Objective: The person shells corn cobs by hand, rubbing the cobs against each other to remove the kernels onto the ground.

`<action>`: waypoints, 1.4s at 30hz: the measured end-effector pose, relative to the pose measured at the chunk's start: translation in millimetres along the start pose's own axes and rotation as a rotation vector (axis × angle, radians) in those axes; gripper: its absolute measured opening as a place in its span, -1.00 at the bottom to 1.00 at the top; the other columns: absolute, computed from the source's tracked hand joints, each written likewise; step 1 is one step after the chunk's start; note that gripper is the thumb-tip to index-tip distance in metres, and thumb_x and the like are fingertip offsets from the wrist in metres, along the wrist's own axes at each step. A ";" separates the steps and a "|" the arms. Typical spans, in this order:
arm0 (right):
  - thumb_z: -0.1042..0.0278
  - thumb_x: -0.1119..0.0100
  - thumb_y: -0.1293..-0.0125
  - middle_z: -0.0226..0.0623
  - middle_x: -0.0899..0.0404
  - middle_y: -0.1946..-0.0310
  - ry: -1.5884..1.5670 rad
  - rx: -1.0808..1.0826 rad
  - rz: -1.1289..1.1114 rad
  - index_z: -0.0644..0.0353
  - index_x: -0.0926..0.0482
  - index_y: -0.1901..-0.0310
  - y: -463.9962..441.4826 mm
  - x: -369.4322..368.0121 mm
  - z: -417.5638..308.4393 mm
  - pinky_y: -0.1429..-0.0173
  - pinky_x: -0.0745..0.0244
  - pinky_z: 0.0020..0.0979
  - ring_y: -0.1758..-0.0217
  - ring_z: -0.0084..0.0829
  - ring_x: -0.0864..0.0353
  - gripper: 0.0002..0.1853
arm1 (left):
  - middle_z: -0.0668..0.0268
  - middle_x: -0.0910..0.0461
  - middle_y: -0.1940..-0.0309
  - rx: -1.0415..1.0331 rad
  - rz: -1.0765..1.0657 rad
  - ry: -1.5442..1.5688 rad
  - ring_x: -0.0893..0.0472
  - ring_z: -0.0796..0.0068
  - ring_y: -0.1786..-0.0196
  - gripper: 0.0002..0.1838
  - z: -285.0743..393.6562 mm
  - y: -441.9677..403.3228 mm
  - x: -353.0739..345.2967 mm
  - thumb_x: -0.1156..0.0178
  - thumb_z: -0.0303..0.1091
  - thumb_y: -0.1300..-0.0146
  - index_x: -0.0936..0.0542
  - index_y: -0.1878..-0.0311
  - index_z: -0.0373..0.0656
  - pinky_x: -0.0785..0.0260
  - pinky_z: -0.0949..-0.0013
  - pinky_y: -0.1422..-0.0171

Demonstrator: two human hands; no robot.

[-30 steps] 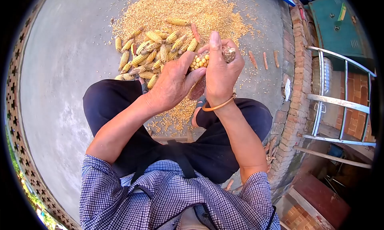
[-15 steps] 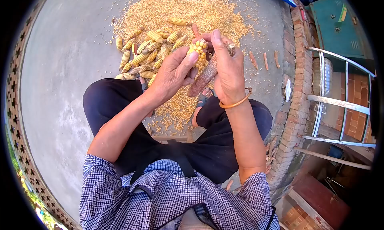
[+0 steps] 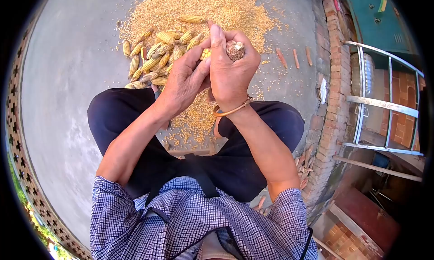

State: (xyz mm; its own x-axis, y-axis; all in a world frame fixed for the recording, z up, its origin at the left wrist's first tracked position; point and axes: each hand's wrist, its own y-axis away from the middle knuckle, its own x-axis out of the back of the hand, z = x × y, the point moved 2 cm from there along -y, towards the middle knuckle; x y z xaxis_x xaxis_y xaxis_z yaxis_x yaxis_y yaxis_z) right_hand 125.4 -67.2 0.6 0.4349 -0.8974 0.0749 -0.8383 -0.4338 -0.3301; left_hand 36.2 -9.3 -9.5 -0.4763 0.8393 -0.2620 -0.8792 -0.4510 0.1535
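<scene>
Held up over my lap, my left hand (image 3: 183, 81) wraps round a corn cob with yellow kernels (image 3: 205, 54), mostly hidden by my fingers. Pressed against it, my right hand (image 3: 233, 72) grips a bare reddish cob (image 3: 235, 50), whose end sticks out between thumb and fingers. A ring-like band (image 3: 232, 110) is round my right wrist. Beyond my left hand lies a pile of whole corn cobs (image 3: 156, 56). Loose kernels (image 3: 226, 9) spread behind the pile, and more kernels (image 3: 192, 124) lie between my legs.
Several bare cobs (image 3: 281, 58) lie on the grey floor (image 3: 68, 79) to the right. A low brick edge (image 3: 337, 97) runs along that side, with a metal railing (image 3: 384, 104) and a green cabinet (image 3: 377, 22) beyond. More stripped cobs (image 3: 305, 169) lie by the bricks.
Both hands have shifted left and closed together, covering most of the kernelled cob that showed half a second ago. The bare cob has turned end-up. The whole view has shifted slightly.
</scene>
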 end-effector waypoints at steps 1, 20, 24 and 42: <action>0.38 -0.27 -0.36 -0.35 -0.61 0.52 -0.010 -0.020 0.005 0.33 -0.57 0.40 -0.1 -0.8 -1.4 0.14 -0.38 -0.48 0.43 -0.68 -0.49 -0.78 | 0.47 -0.47 0.35 0.000 -0.002 -0.015 -0.35 0.83 0.43 -0.54 -0.6 1.3 2.2 0.02 -0.29 -0.55 -0.30 -0.43 -0.23 -0.23 0.69 0.42; 0.20 -0.18 -0.44 -0.20 -0.69 0.19 -0.425 -0.447 -0.268 0.31 -0.61 0.13 -21.9 10.7 2.3 -0.01 -0.55 -0.43 0.14 -0.52 -0.63 -0.72 | 0.39 -0.39 0.25 0.142 -0.093 0.566 -0.35 0.65 0.35 -0.64 -12.2 -10.4 11.6 0.13 -0.08 -0.58 -0.41 -0.06 -0.21 -0.11 0.59 0.49; 0.26 -0.23 -0.41 -0.21 -0.68 0.14 -0.120 -0.193 -0.267 0.32 -0.63 0.12 -14.1 2.2 2.2 -0.12 -0.48 -0.42 0.07 -0.53 -0.61 -0.75 | 0.47 -0.40 0.40 0.096 0.031 0.387 -0.35 0.74 0.43 -0.64 -11.5 -11.2 10.3 0.08 -0.05 -0.56 -0.46 -0.01 -0.17 -0.11 0.62 0.49; 0.25 -0.25 -0.38 -0.14 -0.68 0.15 -0.252 -0.333 -0.270 0.38 -0.61 0.11 -18.8 6.0 4.5 -0.25 -0.43 -0.30 0.07 -0.43 -0.65 -0.71 | 0.46 -0.35 0.32 0.135 0.061 0.416 -0.29 0.71 0.38 -0.62 -15.7 -12.1 9.5 0.04 -0.06 -0.55 -0.42 -0.16 -0.17 -0.07 0.61 0.45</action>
State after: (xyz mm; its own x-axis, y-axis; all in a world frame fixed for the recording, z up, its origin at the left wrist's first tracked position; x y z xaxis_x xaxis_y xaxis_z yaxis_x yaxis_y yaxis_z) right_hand 145.2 -64.1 3.0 0.6826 -0.7197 -0.1270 -0.7263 -0.6874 -0.0085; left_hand 42.1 -0.6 -28.9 -0.5157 0.6063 -0.6053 -0.8530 -0.4297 0.2964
